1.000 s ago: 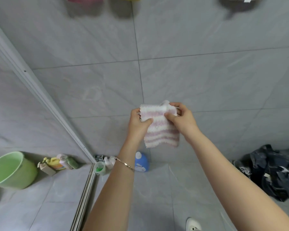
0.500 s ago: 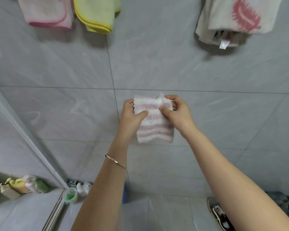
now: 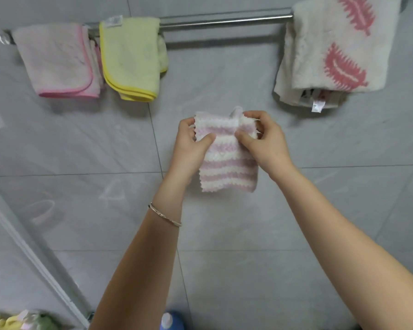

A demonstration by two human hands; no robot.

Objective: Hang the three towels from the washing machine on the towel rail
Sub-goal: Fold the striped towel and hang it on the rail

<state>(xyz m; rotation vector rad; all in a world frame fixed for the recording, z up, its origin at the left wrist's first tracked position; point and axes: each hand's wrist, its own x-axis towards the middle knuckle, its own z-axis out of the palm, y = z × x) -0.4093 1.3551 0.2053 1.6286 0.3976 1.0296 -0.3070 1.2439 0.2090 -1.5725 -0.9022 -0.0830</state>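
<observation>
A small pink-and-white striped towel point(image 3: 227, 170) hangs in front of the grey tiled wall, held by its top edge. My left hand point(image 3: 191, 144) pinches its top left corner and my right hand point(image 3: 265, 141) pinches the top right, next to a small loop. Above them runs a metal towel rail point(image 3: 224, 20). A pink-edged towel point(image 3: 57, 60) and a yellow-edged towel point(image 3: 131, 58) hang folded over the rail's left part. A white towel with red leaf prints point(image 3: 336, 48) hangs at its right end. The rail's middle stretch is bare.
A glass partition with a pale frame point(image 3: 31, 256) runs along the left. At the bottom edge stand a blue bottle point(image 3: 172, 321) and some small bottles point(image 3: 22, 321) behind the glass.
The view has tilted upward, bringing the rail and the hung towels fully into sight. Both hands have risen with the striped towel, keeping their grip on its top edge.
</observation>
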